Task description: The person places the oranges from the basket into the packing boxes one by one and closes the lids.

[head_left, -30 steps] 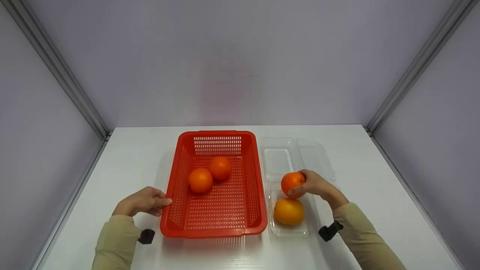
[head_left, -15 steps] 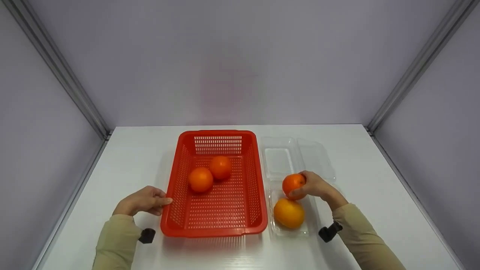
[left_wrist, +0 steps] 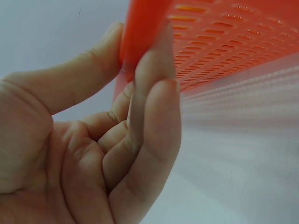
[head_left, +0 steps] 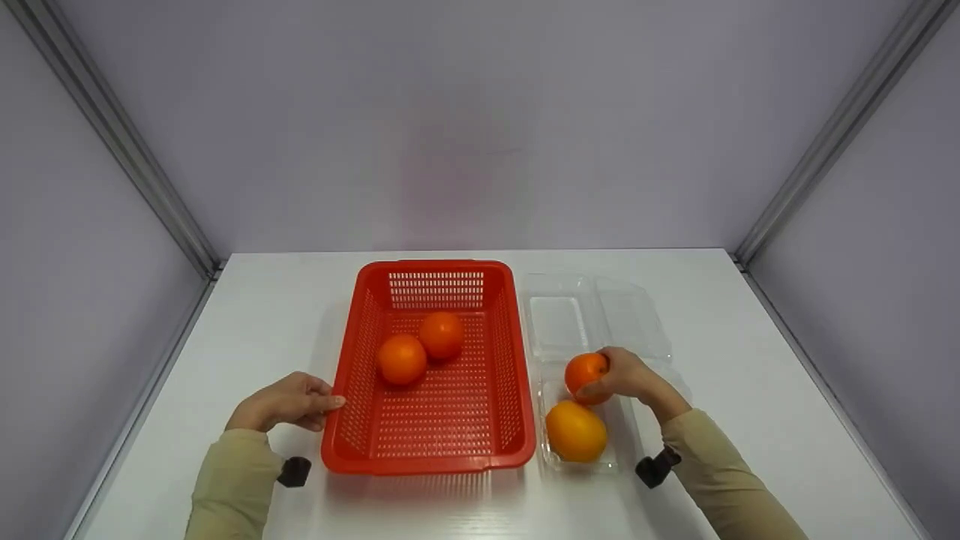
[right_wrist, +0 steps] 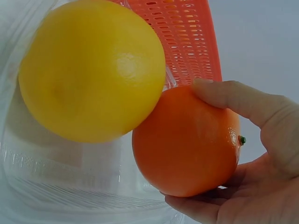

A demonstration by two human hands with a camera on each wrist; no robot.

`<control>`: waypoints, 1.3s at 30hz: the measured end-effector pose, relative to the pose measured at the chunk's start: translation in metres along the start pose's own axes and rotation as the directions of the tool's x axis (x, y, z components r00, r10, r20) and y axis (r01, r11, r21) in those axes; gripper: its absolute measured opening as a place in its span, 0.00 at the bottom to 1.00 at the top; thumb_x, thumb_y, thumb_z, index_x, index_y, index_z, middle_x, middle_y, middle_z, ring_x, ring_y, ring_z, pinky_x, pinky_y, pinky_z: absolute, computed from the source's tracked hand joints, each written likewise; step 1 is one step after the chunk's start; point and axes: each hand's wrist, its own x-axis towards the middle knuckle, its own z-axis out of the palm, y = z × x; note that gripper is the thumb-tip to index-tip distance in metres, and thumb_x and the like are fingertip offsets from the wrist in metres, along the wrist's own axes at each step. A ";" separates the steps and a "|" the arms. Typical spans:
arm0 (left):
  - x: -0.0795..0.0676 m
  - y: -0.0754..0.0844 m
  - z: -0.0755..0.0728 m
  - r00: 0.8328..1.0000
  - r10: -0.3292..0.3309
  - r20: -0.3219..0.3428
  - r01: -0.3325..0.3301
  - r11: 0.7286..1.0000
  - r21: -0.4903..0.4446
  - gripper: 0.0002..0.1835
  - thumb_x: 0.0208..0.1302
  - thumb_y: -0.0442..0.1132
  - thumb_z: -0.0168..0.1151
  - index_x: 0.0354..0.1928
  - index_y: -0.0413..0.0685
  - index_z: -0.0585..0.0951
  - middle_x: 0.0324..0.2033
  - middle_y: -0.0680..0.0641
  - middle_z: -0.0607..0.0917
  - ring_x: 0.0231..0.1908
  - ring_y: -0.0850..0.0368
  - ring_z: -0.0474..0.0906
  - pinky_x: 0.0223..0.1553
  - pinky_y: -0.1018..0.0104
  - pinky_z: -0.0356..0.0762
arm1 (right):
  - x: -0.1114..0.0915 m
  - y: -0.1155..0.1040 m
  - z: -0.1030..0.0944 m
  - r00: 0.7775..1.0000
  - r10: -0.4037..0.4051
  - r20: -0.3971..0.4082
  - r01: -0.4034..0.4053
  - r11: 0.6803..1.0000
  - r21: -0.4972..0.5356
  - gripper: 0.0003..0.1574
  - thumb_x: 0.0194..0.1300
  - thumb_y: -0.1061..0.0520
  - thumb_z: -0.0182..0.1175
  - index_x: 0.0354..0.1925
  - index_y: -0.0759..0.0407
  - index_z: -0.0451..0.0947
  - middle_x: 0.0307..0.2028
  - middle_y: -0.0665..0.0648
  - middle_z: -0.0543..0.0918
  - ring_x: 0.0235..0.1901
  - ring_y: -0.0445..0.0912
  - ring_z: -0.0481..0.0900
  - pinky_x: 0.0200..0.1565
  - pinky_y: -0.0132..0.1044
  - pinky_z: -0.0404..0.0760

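Your left hand [head_left: 289, 403] bends inward, its thumb and curled fingers [left_wrist: 161, 121] pinching the rim of the red basket [head_left: 420, 465]. Your right hand [head_left: 630, 373] angles in from the lower right, fingers parted just around the orange [head_left: 583, 378] it grips, close against the yellow fruit [head_left: 576, 433] in the clear container [right_wrist: 60, 163].

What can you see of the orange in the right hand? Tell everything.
The orange is round, with smooth, slightly shiny skin and a small green stem facing the palm. The right hand holds it between thumb and fingers, over the clear tray, right of the red basket. It appears to touch the yellow fruit; whether its underside meets the tray is hidden.
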 end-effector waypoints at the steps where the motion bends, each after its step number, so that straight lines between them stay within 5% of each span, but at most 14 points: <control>1: 0.000 0.000 0.000 1.000 0.006 0.004 -0.006 1.000 -0.001 0.17 0.66 0.45 0.61 0.42 0.35 0.79 0.24 0.55 0.79 0.24 0.64 0.76 0.34 0.69 0.84 | 0.000 0.000 0.001 1.000 0.003 -0.005 -0.003 1.000 -0.002 0.41 0.45 0.52 0.75 0.52 0.72 0.71 0.47 0.67 0.79 0.43 0.53 0.77 0.49 0.46 0.79; 23: -0.001 0.001 -0.001 1.000 -0.014 -0.008 0.014 1.000 0.003 0.18 0.65 0.47 0.62 0.42 0.35 0.79 0.25 0.54 0.80 0.26 0.63 0.76 0.36 0.68 0.84 | 0.004 -0.006 0.009 0.998 0.050 -0.046 -0.052 0.998 -0.046 0.41 0.46 0.54 0.76 0.51 0.69 0.66 0.47 0.66 0.77 0.44 0.53 0.76 0.53 0.48 0.80; 39: 0.000 -0.001 -0.001 1.000 0.003 0.002 -0.003 1.000 -0.008 0.19 0.66 0.46 0.61 0.44 0.33 0.79 0.25 0.54 0.81 0.25 0.64 0.77 0.36 0.67 0.85 | 0.005 -0.010 0.014 0.991 0.016 -0.132 -0.045 0.974 -0.220 0.37 0.40 0.52 0.78 0.42 0.73 0.73 0.38 0.65 0.76 0.37 0.52 0.74 0.45 0.45 0.80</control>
